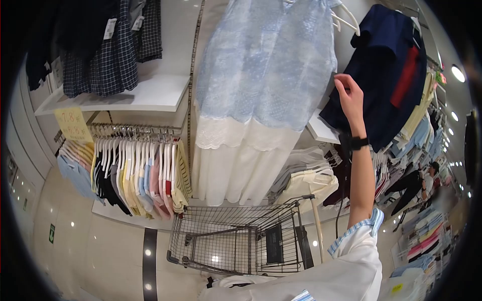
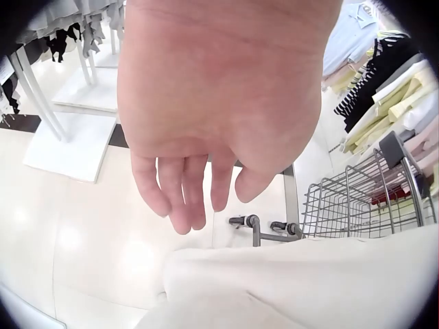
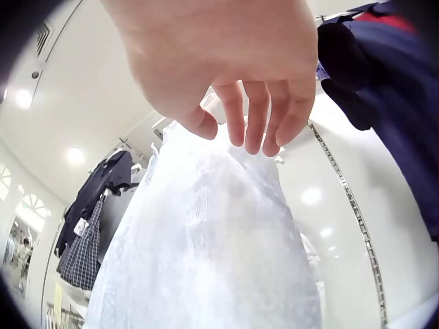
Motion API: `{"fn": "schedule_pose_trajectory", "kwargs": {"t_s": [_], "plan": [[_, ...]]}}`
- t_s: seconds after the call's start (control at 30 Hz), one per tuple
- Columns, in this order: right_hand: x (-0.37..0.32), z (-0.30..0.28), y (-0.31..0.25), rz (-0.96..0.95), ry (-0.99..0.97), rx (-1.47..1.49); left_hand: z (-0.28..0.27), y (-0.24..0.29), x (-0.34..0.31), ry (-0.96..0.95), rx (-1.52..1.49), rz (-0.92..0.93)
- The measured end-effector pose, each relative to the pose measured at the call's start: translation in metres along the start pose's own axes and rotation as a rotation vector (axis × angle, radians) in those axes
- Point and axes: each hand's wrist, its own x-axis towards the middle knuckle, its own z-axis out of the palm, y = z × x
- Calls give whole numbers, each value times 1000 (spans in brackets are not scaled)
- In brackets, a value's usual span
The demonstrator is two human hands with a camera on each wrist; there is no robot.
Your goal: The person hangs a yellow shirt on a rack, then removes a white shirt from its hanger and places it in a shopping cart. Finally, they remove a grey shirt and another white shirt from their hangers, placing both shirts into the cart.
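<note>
A long light-blue dress [image 1: 266,65] with a white lace-edged lower skirt hangs on the wall, upright, its top cut off by the frame. Raised beside its right edge is my right hand [image 1: 350,98], a black band on the wrist. The right wrist view has that hand's loosely bent fingers [image 3: 255,116] in front of the upper part of the dress, with nothing in their grasp. A white hanger [image 1: 346,19] sticks out at the dress's shoulder. My left hand [image 2: 216,103] hangs low over the floor, fingers relaxed and holding nothing; it is out of the head view.
A wire shopping cart [image 1: 216,238] stands below the dress. Navy clothes [image 1: 389,75] hang to the right, above a white shelf [image 1: 321,128]. On the left, a rail of small garments [image 1: 133,175] hangs under another white shelf [image 1: 160,95]. White display stands [image 2: 72,144] stand on the floor.
</note>
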Motion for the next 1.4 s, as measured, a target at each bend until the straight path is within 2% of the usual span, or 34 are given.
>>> {"fn": "schedule_pose_trajectory", "kwargs": {"t_s": [0.07, 0.17, 0.23, 0.37, 0.5, 0.57, 0.77, 0.87, 0.97, 1.17, 1.3, 1.37, 1.4], "plan": [[10, 1, 8, 12, 12, 21, -8, 1, 8, -14, -5, 11], [6, 4, 3, 128, -26, 27, -28, -7, -13, -44, 2, -19], [6, 5, 6, 39, -9, 16, -44, -10, -29, -60, 9, -43], [8, -1, 19, 196, -17, 59, -67, -6, -28, -89, 13, -48], [-11, -2, 22, 197, -39, 37, -98, -9, -49, -106, 22, -80], [-29, -5, 24, 205, -109, 45, -117, -10, -55, -111, 29, -94], [-174, -15, 54, 274, -315, -32, -156, -7, -83, -181, 51, -171], [-267, -25, 53, 452, -490, -6, -160, 11, -80, -224, 67, -189], [-352, -42, 48, 627, -543, 120, -176, 11, -87, -268, 104, -225], [-424, -89, 30, 750, -486, 222, -184, 17, -105, -320, 166, -294], [-444, -121, 34, 857, -431, 307, -158, 26, -119, -303, 166, -318], [-460, -131, 45, 872, -423, 319, -144, 14, -119, -292, 168, -328], [-468, -133, 50, 887, -403, 352, -129, 36, -120, -191, 196, -467]]}}
